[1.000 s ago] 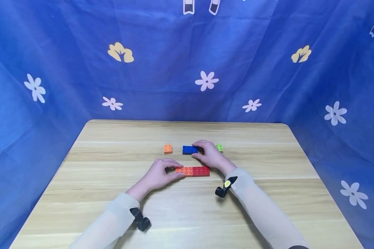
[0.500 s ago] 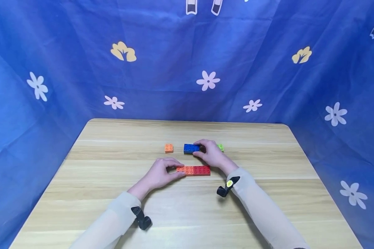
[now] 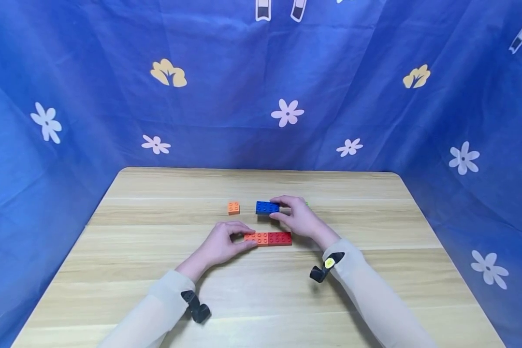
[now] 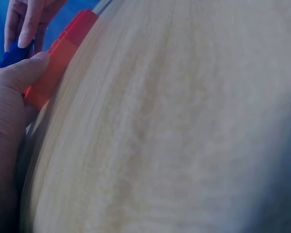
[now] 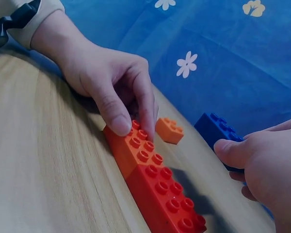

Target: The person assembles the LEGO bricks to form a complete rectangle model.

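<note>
My left hand (image 3: pixel 222 243) pinches the left end of an orange brick (image 3: pixel 262 239) between thumb and fingers. End to end with it lies a red brick (image 3: pixel 280 239), the two forming one row on the table. Slightly above the tabletop, a blue brick (image 3: pixel 266 208) is held at its right end by my right hand (image 3: pixel 299 216), its shadow just below. In the right wrist view the blue brick (image 5: pixel 217 130) hangs beyond the row, thumb against its side. The left wrist view catches only part of the blue brick (image 4: pixel 12 56) behind my left thumb.
A small orange brick (image 3: pixel 233 208) sits on the wooden table (image 3: pixel 165 193), left of the blue one. Behind my right hand only a sliver of a green brick (image 3: pixel 306 204) shows. Blue flowered cloth (image 3: pixel 226 96) encloses the back and sides.
My right hand has raised the blue brick a little off the table, and its wrist has swung slightly right, covering most of the green brick. My left hand stays put.
</note>
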Tool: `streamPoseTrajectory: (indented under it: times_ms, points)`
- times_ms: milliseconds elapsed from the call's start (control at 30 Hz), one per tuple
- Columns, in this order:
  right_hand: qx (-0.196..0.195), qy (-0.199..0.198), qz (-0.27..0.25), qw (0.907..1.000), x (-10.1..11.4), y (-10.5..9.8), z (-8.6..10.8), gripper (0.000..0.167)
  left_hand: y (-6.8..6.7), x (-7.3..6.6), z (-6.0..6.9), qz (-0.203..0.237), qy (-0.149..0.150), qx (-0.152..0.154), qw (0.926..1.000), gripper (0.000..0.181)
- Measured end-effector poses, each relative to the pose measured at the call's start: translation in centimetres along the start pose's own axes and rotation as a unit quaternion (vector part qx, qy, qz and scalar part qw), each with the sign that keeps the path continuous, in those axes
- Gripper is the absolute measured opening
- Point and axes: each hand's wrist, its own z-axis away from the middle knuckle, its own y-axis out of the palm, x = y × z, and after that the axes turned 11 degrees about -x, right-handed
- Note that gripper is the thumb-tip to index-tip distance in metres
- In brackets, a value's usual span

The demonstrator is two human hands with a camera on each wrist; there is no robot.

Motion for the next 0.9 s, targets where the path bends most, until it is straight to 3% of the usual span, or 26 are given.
streamPoseTrajectory:
  times_ms: [367,900]
  points:
    - [0.004,-0.019,0.006,0.9998,0.5,-1.0,1.3,0.043,0.0,-0.1,0.1,0.001,-0.010,0.004,0.9999,0.035]
    - [0.026,-0.006,0.014,0.9996,0.3,-1.2,3.3,0.042,0.0,-0.2,0.0,-0.002,-0.013,0.000,0.9999,0.033]
